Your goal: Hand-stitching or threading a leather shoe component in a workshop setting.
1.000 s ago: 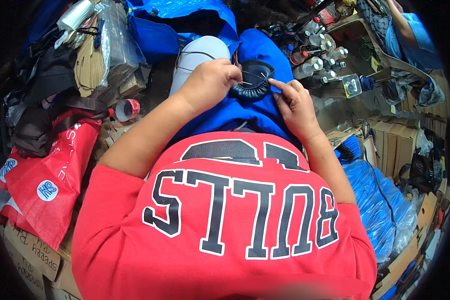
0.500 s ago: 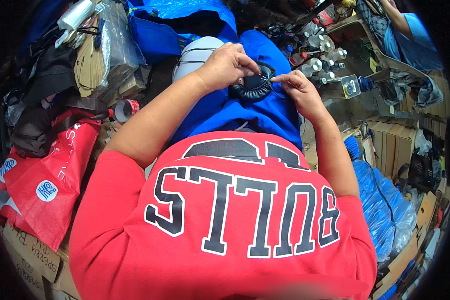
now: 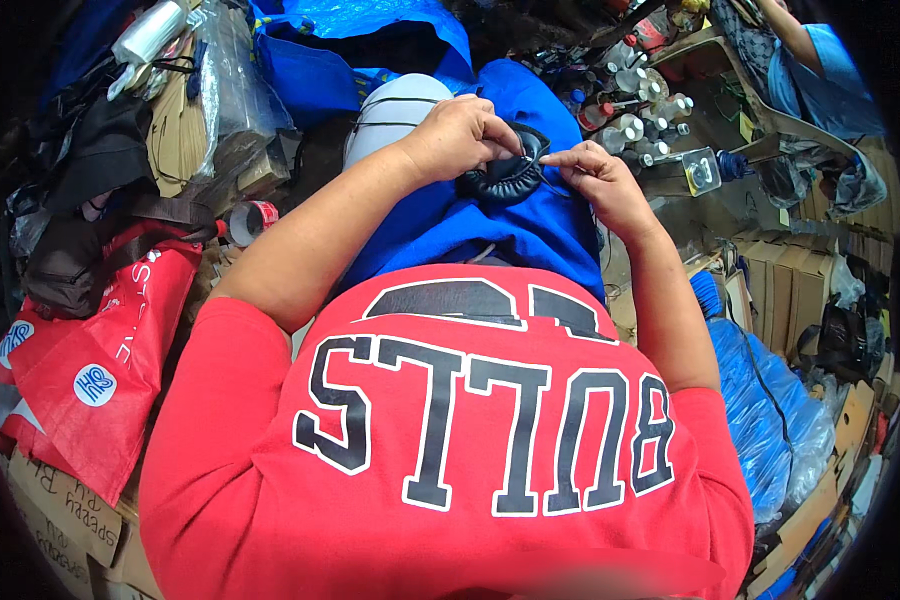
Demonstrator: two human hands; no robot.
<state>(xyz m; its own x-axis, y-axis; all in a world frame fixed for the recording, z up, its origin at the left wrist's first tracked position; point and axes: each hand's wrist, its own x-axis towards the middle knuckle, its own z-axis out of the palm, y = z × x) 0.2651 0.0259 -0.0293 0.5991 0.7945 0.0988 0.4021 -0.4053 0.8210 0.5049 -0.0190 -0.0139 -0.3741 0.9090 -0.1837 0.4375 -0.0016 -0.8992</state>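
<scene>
On my blue-trousered lap rests a black rounded piece that looks like leather, its near edge gathered into pleats. My left hand is closed at its left side, thumb and forefinger pinched over the middle near a tiny shiny sliver. From the right, my right hand reaches to the piece's rim with fingertips pressed together; what they pinch is too small to make out. A white rounded form with black cords around it lies against my left leg, partly behind my left hand.
Several bottles stand beyond my right knee. A blue bag is ahead, a red bag to the left. Blue plastic wrap and cardboard lie on the right. Another person's blue sleeve shows at far right.
My left fingertips have shifted slightly down and right over the black piece. The thin shiny thing between the hands shows less. My right hand has hardly moved.
</scene>
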